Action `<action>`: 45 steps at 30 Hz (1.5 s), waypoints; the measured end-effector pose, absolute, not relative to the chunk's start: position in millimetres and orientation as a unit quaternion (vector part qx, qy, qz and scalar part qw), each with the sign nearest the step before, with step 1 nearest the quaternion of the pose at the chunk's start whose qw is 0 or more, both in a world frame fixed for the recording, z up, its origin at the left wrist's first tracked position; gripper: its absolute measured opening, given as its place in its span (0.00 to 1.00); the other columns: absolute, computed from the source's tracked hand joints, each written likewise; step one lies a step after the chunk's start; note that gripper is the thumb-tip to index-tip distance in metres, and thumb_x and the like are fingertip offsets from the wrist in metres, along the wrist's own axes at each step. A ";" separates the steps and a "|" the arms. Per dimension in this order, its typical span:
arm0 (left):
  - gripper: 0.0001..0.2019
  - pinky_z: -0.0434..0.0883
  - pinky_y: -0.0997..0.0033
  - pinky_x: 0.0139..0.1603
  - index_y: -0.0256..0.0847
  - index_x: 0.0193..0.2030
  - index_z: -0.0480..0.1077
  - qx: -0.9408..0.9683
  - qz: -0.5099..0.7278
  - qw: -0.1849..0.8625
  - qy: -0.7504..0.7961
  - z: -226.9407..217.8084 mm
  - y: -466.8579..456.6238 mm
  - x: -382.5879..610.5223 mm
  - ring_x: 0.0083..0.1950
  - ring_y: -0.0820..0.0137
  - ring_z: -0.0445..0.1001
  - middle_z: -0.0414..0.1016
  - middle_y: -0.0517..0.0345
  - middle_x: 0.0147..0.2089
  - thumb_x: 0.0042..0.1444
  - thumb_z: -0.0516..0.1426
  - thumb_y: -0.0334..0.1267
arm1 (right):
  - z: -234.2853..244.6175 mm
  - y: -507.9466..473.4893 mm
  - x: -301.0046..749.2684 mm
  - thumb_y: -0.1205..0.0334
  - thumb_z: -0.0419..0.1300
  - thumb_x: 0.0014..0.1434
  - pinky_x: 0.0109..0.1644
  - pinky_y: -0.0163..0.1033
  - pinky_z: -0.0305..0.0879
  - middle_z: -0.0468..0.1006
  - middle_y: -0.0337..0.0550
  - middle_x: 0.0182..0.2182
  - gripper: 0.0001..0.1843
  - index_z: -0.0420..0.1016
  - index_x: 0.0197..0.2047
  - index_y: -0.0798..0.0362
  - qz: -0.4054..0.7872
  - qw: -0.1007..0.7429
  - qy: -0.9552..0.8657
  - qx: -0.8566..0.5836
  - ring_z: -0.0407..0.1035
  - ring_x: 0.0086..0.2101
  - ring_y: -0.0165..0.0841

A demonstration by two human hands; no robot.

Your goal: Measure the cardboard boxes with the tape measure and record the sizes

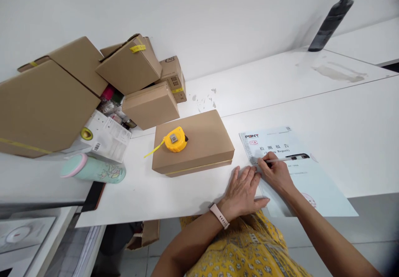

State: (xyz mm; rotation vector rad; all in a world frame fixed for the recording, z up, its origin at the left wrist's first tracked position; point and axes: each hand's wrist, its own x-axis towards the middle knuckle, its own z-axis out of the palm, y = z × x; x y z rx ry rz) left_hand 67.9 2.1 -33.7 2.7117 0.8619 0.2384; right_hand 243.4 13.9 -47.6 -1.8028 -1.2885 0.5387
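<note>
My right hand (276, 173) is closed round a pen (291, 158) with a clear and black barrel. The pen's tip meets the left margin of a printed report sheet (296, 181), which has a PONY logo and lines of text. Flat on the white table, my left hand (241, 187) has its fingers stretched out, with the fingertips close to the sheet's left edge and the thumb over its lower part. To the left of my hands sits a closed cardboard box (202, 140). A yellow tape measure (176, 139) lies on it, its strap trailing left.
Several cardboard boxes (131, 67) are stacked at the back left by the wall. A mint green tumbler (96, 169) and a white carton with an avocado picture (107, 138) stand near the left. A dark bottle (332, 21) is at the back right. The white table's (156, 202) front edge is close to my body.
</note>
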 end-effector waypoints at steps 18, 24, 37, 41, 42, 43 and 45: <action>0.36 0.42 0.48 0.76 0.32 0.71 0.53 0.939 0.088 0.144 0.299 -35.0 1.8 67.9 0.76 0.57 0.50 0.56 0.41 0.74 0.67 0.49 0.59 | -47.2 13.5 243.8 0.54 0.56 0.57 0.24 0.37 0.55 0.62 0.31 0.14 0.12 0.60 0.26 0.46 0.213 0.412 -0.497 -0.733 0.58 0.18 0.30; 0.36 0.42 0.48 0.76 0.32 0.71 0.53 0.939 0.088 0.144 0.300 -34.9 1.6 67.7 0.76 0.57 0.50 0.56 0.41 0.74 0.67 0.49 0.59 | -48.7 14.0 244.6 0.51 0.55 0.58 0.24 0.37 0.55 0.62 0.31 0.14 0.13 0.60 0.26 0.46 0.207 0.404 -0.510 -0.731 0.57 0.18 0.31; 0.36 0.41 0.48 0.76 0.31 0.70 0.54 0.938 0.091 0.151 0.299 -35.4 1.8 67.6 0.76 0.57 0.49 0.56 0.40 0.74 0.66 0.50 0.58 | -49.3 14.6 244.7 0.52 0.55 0.58 0.24 0.37 0.55 0.62 0.31 0.14 0.13 0.59 0.26 0.46 0.200 0.395 -0.510 -0.738 0.57 0.17 0.31; 0.36 0.40 0.48 0.76 0.31 0.71 0.54 0.937 0.094 0.155 0.299 -37.0 1.9 67.8 0.76 0.56 0.49 0.55 0.40 0.74 0.66 0.50 0.58 | -48.7 13.9 245.0 0.54 0.55 0.57 0.24 0.38 0.54 0.61 0.31 0.14 0.12 0.59 0.26 0.46 0.206 0.394 -0.509 -0.737 0.57 0.18 0.30; 0.36 0.40 0.48 0.76 0.31 0.71 0.54 0.936 0.095 0.157 0.299 -37.4 1.9 67.9 0.76 0.56 0.49 0.55 0.40 0.74 0.67 0.50 0.58 | -48.6 14.0 245.0 0.54 0.55 0.57 0.25 0.38 0.54 0.62 0.31 0.14 0.12 0.59 0.26 0.46 0.208 0.397 -0.508 -0.736 0.58 0.18 0.30; 0.36 0.40 0.48 0.76 0.31 0.71 0.54 0.936 0.096 0.159 0.299 -37.7 1.9 67.9 0.76 0.56 0.49 0.55 0.40 0.74 0.66 0.50 0.58 | -48.7 14.1 244.9 0.54 0.56 0.58 0.25 0.38 0.54 0.62 0.31 0.15 0.12 0.59 0.26 0.46 0.209 0.402 -0.505 -0.734 0.58 0.18 0.30; 0.36 0.40 0.48 0.76 0.31 0.71 0.54 0.935 0.100 0.163 0.299 -37.9 1.8 67.8 0.76 0.56 0.50 0.55 0.40 0.74 0.66 0.50 0.58 | -49.3 14.3 244.6 0.54 0.56 0.58 0.25 0.38 0.55 0.63 0.31 0.16 0.12 0.59 0.26 0.47 0.211 0.408 -0.503 -0.732 0.58 0.19 0.30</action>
